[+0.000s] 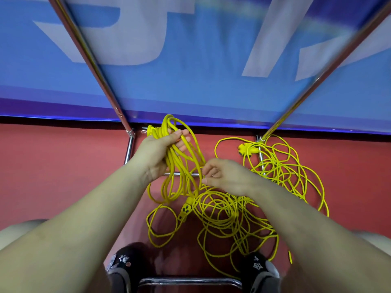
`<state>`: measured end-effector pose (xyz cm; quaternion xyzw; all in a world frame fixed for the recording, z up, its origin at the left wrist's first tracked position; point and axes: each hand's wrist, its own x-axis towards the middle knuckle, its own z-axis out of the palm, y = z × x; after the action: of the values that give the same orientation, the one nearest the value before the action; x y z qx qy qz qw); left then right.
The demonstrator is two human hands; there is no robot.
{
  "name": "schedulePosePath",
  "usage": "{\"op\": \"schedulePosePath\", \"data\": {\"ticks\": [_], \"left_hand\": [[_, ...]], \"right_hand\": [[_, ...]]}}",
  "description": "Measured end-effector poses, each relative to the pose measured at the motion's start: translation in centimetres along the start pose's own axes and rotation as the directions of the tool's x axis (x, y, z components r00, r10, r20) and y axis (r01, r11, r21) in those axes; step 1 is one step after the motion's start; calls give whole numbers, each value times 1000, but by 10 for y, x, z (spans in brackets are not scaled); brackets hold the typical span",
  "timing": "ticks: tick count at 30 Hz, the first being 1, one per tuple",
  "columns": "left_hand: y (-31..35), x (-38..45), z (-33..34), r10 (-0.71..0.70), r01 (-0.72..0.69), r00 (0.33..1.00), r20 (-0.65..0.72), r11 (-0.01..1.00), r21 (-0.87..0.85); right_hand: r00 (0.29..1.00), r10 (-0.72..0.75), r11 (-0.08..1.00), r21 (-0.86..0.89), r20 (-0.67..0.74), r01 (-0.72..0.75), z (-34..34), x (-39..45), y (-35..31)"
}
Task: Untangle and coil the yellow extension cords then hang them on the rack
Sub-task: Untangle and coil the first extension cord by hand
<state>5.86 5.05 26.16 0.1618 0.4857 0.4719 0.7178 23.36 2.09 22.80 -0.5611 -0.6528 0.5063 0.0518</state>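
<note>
Underfoot, a red floor (pixel 63 166) meets a blue banner (pixel 190 92). Tangled yellow cords (pixel 232 214) sprawl there. The left hand (pixel 156 153) grips a coil (pixel 177 166); the right hand (pixel 224 176) pinches one strand.

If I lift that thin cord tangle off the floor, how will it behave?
Likely floppy: the thin cord tangle lies in loose, irregular loops. It will probably snag, since strands overlap and run under the rack leg. The outlet block may swing.

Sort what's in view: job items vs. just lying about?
Job:
- coiled cord bundle, gripped by left hand
- loose yellow cord tangle on floor, right hand at a strand
- second tangle with plug
- chrome rack poles

Lying about:
- blue banner
- red floor
- black shoes
</note>
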Motion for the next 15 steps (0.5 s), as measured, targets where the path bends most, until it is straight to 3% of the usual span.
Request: {"op": "schedulePosePath", "data": {"ticks": [4,9,15], "left_hand": [[5,2,0,7,-6,1000,21,999,-51],[11,2,-1,70,-72,997,38,997,30],[9,9,-8,118,-129,991,70,975,182]], "right_hand": [[1000,-16,1000,7,27,16,6,1,-1],[992,-41,999,-30,-119,38,-6,-2,-6],[974,24,925,375,-226,64,-27,-7,-20]]}}
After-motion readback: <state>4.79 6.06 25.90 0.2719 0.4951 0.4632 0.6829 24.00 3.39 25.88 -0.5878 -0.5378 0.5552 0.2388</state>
